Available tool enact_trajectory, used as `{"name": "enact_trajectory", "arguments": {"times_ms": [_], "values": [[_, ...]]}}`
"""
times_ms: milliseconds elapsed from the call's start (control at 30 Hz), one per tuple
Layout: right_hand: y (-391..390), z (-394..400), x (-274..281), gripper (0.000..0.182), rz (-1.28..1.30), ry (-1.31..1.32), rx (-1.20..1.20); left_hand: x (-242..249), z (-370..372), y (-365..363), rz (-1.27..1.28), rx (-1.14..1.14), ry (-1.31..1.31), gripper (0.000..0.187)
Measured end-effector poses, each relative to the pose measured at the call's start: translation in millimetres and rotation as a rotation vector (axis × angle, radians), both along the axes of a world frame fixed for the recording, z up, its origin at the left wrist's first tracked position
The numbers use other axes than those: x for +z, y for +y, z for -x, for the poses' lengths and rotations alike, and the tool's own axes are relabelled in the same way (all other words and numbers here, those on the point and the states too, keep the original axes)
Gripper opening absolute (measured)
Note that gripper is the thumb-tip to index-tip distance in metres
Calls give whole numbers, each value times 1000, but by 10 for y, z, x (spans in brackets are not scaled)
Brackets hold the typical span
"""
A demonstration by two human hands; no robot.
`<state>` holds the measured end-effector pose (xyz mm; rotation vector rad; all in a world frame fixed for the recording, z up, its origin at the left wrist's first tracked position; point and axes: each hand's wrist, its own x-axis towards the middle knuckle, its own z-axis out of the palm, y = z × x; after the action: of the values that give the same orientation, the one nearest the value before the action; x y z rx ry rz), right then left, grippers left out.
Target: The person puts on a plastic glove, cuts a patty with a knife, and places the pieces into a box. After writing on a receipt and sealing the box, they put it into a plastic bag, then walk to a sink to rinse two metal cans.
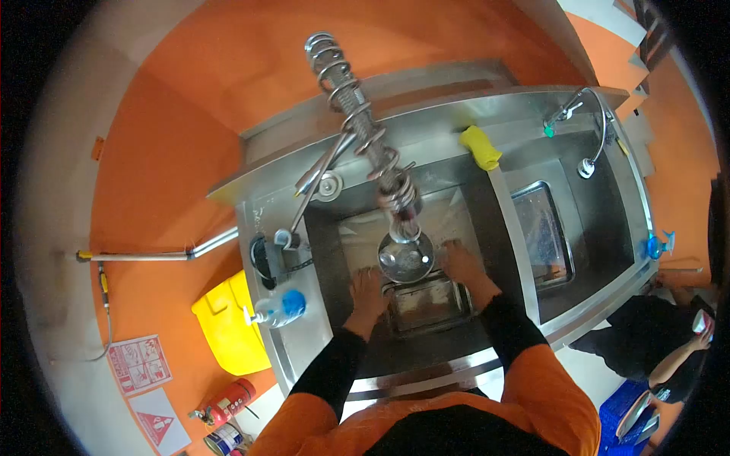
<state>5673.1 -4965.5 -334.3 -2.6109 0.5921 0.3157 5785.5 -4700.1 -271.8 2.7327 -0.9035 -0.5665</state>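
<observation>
In the left-hand sink basin (321, 304) lies a rectangular metal tray (428, 305), wet and shiny. My left hand (368, 292) grips its left side, with the thumb at the rim. On the opposite side my right hand (465, 272) is at the tray's right edge, fingers pointing toward the back of the sink. The round spray head (405, 258) of a coiled pre-rinse faucet (365, 133) hangs between my hands and hides the tray's back edge.
On the left ledge stands a pump bottle (281, 308) with blue liquid. A yellow cloth (480, 147) drapes over the divider. The right basin (597, 220) holds another metal tray (544, 232); a blue spray bottle (658, 245) is beside it. A person in black (639, 334) stands at the right.
</observation>
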Motion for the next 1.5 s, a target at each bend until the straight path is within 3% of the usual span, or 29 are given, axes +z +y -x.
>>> {"name": "enact_trajectory", "arguments": {"times_ms": [67, 133, 233, 300, 467, 567, 600, 667, 733, 800, 833, 900, 933, 1000, 1033, 1100, 1133, 1200, 1300, 1333, 1367, 1400, 1500], "values": [[133, 181, 301, 45, -211, 28, -49, -186, -238, -311, -136, -80, 20, 74], [200, 380, 570, 41, -323, -22, -6, -781, -224, -379, -181, -178, -73, 68], [276, 781, 558, 31, -469, -223, -1, -1739, -141, -302, -134, -314, -507, 54], [289, 893, 957, 26, -590, -208, -82, -2057, -115, -347, -118, -348, -614, 51], [243, 1164, 1348, 27, -747, -176, -217, -2335, -320, -408, -236, -351, -183, 64], [192, 1143, 1316, 28, -763, -186, -219, -1857, -464, -462, -28, -16, 256, 74], [191, 1108, 1145, 27, -750, -205, -183, -1710, -473, -485, -204, -183, 28, 75], [196, 957, 712, 30, -653, -264, -111, -1660, -515, -508, -354, -301, -141, 71], [255, 664, 244, 37, -490, -345, -42, -1967, -608, -489, -305, -215, -21, 63], [276, 253, 49, 45, -343, -125, 28, -1742, -605, -491, -186, -118, -10, 52], [310, 99, -68, 50, -272, -18, 62, -1140, -493, -588, -91, -67, -61, 45], [413, -82, -605, 53, -132, -135, 205, -836, -514, -522, 7, 15, 23, 43], [466, -151, -760, 55, -61, -192, 273, -938, -543, -303, 5, 49, 159, 47], [568, -318, -759, 57, 65, -45, 338, -956, -409, 89, 295, 456, 654, 57], [620, -395, -756, 58, 128, 31, 369, -878, -288, 254, 595, 834, 1003, 64], [712, -483, -1226, 65, 229, 37, 341, -13, 112, 242, 1010, 844, 1185, 73], [738, -522, -1392, 68, 284, 43, 328, -38, 187, 402, 1164, 840, 1228, 72], [629, -688, -1250, 78, 108, 185, 333, -39, 328, 696, 1480, 827, 1308, 72], [506, -589, -840, 86, -125, -63, 126, 173, 345, 861, 1377, 647, 1316, 80], [472, -508, -630, 86, -169, -210, 40, 214, 342, 860, 1398, 796, 1241, 89], [465, -464, -439, 86, -213, -358, -47, 215, 354, 934, 1359, 730, 1215, 90], [528, -408, -295, 85, -143, -493, -81, 198, 330, 990, 1324, 657, 1188, 91], [411, -167, -35, 83, 4, -431, 234, 335, 349, 973, 1365, 625, 1177, 92]]}}
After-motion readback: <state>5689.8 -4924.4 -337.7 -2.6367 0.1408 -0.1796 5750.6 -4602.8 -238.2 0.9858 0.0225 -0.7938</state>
